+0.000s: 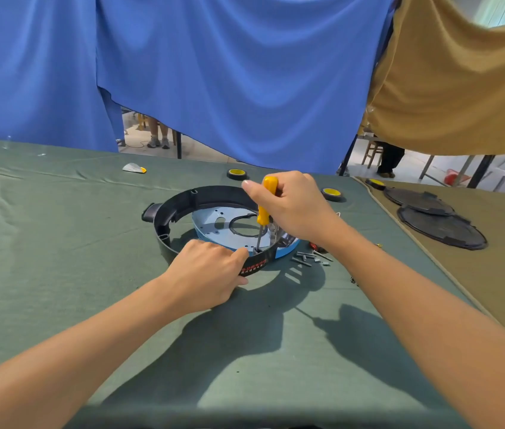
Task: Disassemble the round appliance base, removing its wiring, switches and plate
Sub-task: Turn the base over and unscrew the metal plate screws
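On the green cloth [59, 243] sits the round black base [164, 218]; the left hand [208, 274] grips its near wall, while the right hand [294, 209] clasps a yellow screwdriver [263, 215] held upright, tip down just inside that wall. Loose screws [307, 258] lie beside its right edge; open cloth spreads left and nearer

We lose the tip of the screwdriver [263, 214] inside the base [180, 202]; our left hand [211, 272] covers its near rim.

Left grip [211, 270] curled, right grip [291, 205] clenched
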Demonstrator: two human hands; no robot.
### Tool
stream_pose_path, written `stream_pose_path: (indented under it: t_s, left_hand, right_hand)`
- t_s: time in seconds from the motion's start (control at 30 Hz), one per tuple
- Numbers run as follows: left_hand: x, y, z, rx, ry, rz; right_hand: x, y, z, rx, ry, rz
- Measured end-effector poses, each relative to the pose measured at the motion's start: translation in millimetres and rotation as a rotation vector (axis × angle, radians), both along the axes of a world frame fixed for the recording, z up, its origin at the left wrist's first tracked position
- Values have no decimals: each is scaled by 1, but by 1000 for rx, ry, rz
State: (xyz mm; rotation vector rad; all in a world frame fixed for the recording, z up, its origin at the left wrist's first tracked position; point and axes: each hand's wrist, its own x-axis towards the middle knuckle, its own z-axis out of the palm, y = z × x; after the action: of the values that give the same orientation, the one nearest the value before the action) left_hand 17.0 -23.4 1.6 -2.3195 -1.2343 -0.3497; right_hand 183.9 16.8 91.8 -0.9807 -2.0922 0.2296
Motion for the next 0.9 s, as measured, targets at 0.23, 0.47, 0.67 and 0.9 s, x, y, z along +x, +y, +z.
stream_pose_path:
  t_s: [0.23,0.47,0.67,0.9]
  left_hand:
    - [6,3,9,-24,52,11]
    - [3,8,8,-56,18,30]
    - [0,9,9,-61,48,41]
    - [-12,9,9,-30,-23,81]
  right_hand:
    - [-5,6,1,30,-114,-70]
    - [-1,7,-3,5,-42,-108]
    - [4,0,24,102,252,-203]
    - [31,-12,38,-271,-12,-264]
